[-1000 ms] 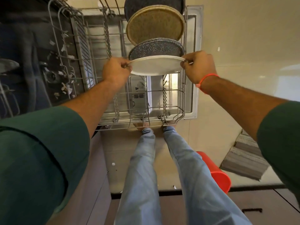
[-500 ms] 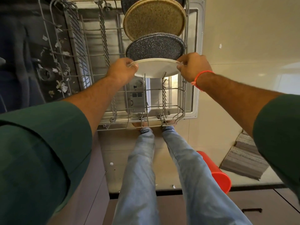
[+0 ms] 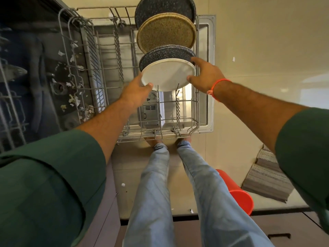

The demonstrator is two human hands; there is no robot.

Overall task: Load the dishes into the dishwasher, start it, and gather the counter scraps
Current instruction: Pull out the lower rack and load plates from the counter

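A white plate point(image 3: 167, 74) stands tilted between the tines of the pulled-out lower dishwasher rack point(image 3: 110, 72). My left hand point(image 3: 137, 90) grips its left rim with thumb in front. My right hand point(image 3: 204, 75) holds its right rim, fingers over the top edge. Behind it stand a dark speckled plate point(image 3: 165, 52), a tan speckled plate point(image 3: 165, 35) and another dark speckled plate point(image 3: 163, 8) in a row.
Paper scraps point(image 3: 74, 82) lie scattered on the dark surface left of the rack. The open dishwasher door point(image 3: 208, 75) lies under the rack. An orange bin point(image 3: 238, 195) and a striped mat point(image 3: 267, 177) sit on the floor at right. Small scraps point(image 3: 122, 184) dot the floor.
The white plate has tipped from nearly flat to standing tilted in the rack's tines. Both hands have shifted along its rim with it.
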